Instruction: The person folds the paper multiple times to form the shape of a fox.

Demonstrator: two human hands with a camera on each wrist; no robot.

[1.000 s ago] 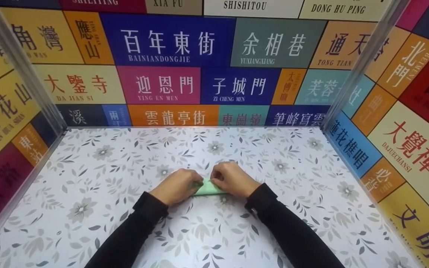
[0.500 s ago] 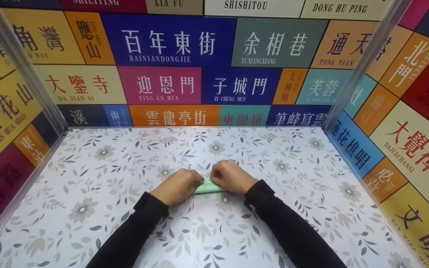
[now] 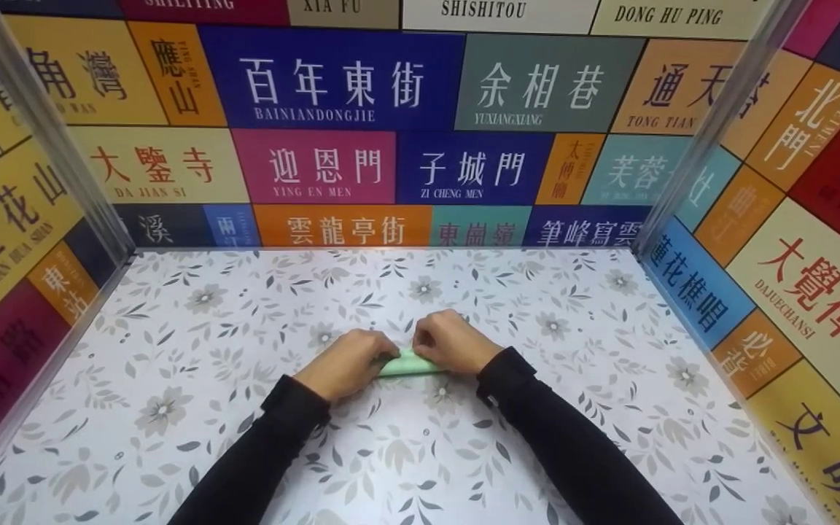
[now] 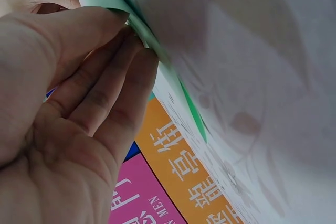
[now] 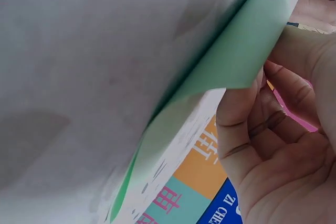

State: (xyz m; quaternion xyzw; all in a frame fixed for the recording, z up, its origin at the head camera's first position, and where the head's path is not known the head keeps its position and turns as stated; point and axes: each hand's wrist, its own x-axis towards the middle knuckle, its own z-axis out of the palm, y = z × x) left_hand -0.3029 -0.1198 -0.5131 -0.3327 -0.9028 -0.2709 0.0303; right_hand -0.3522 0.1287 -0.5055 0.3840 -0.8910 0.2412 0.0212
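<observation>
A small sheet of light green paper [image 3: 411, 364], bent over on itself, lies on the floral tabletop in the head view. My left hand [image 3: 351, 363] pinches its left end between thumb and fingers. At the other end, my right hand [image 3: 458, 341] pinches the sheet by its edge. Seen from the right wrist, the green paper [image 5: 231, 51] curves up off the surface, its corner at the thumb and index finger of the right hand [image 5: 283, 124]. The left wrist view has the left hand [image 4: 79, 87] with thumb and fingertips at the paper's edge, and a brighter green tip beyond them.
The white tabletop [image 3: 245, 452] carries a grey flower and leaf print. Walls of coloured sign panels [image 3: 332, 80] close it in at the back and both sides. Clear corner strips [image 3: 719, 131] run up where the walls meet.
Both hands have edged slightly away from the body, the right a little more. The near edge of the green paper has shifted slightly away too, and both hands keep their pinch.
</observation>
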